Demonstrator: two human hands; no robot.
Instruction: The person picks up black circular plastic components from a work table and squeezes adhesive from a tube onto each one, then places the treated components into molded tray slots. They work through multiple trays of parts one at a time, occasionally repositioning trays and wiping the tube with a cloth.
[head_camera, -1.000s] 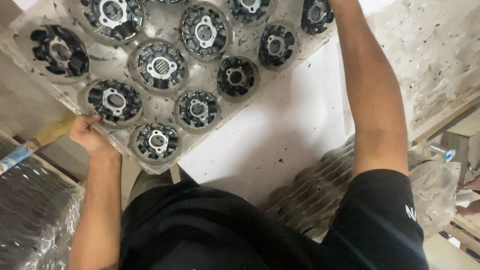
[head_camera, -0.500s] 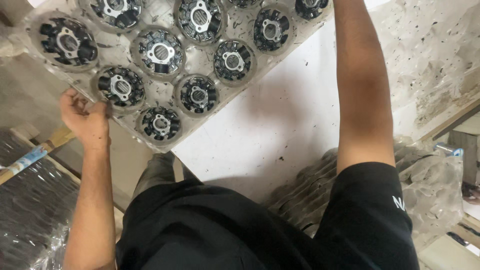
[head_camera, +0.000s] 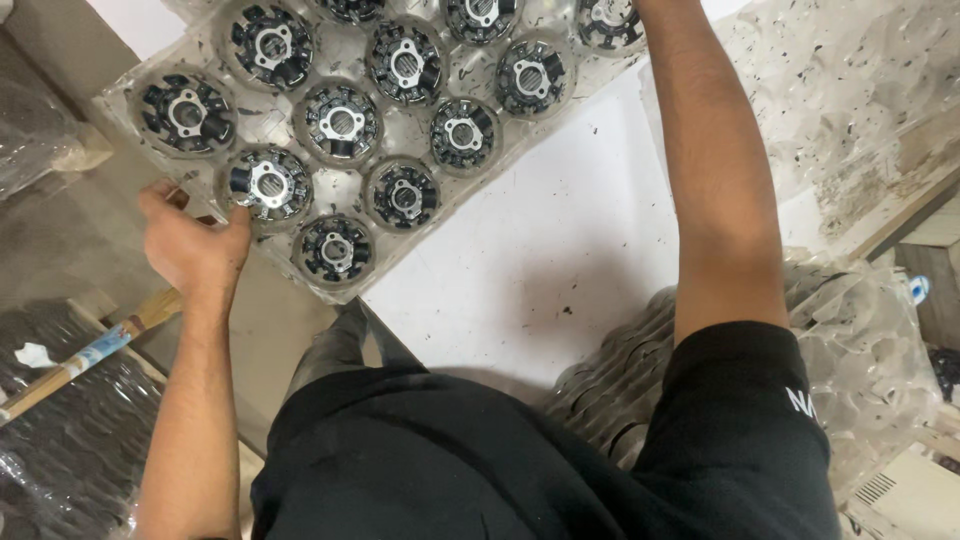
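Fingers of our left hand (head_camera: 195, 245) pinch the near edge of the clear plastic blister tray (head_camera: 300, 275) of round black-and-silver metal parts (head_camera: 268, 183), overhanging the white table (head_camera: 540, 250); keep it level. Farther off, our right hand's fingers are out of view.

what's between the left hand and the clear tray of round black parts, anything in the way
Nothing visible. The left hand already grips the near edge of the clear tray, fingers beside a round black part. The right hand is out of view past the top edge.
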